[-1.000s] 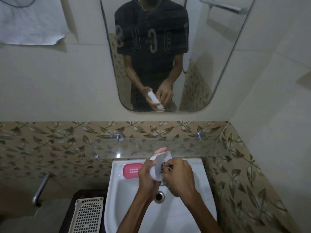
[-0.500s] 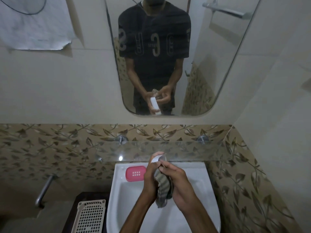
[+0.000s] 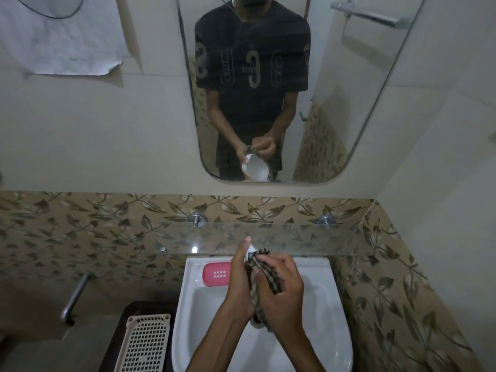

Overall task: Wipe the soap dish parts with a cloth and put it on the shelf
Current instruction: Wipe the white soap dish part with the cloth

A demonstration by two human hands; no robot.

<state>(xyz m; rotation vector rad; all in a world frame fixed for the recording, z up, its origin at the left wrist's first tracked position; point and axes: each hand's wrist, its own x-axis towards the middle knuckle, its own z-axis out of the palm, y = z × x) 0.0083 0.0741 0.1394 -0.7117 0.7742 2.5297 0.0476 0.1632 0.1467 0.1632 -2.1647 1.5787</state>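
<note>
At the far left a sheet of paper hangs on the wall, cut off by the top edge, and below it one metal bar juts from the patterned tiles. One perforated cream tray lies on a dark stand beside the sink — its lower end runs out of view. On the sink's back ledge you have one pink soap dish part lying flat, touching nothing but the ledge.

Your left hand is closed around a white soap dish part, and only a sliver of white peeks out by your thumb; your fingers and the cloth hide the rest. The mirror shows it better — a white oval shell, tilted. So two dish parts in all: one pink, one white.

Your right hand is clamped on the striped cloth, pressing it against the white part; both hands are together over the basin. The drain is mostly hidden under them.

The glass shelf spans the wall just behind your hands, held by two metal pegs. At the far right a towel bar appears in reflection.
</note>
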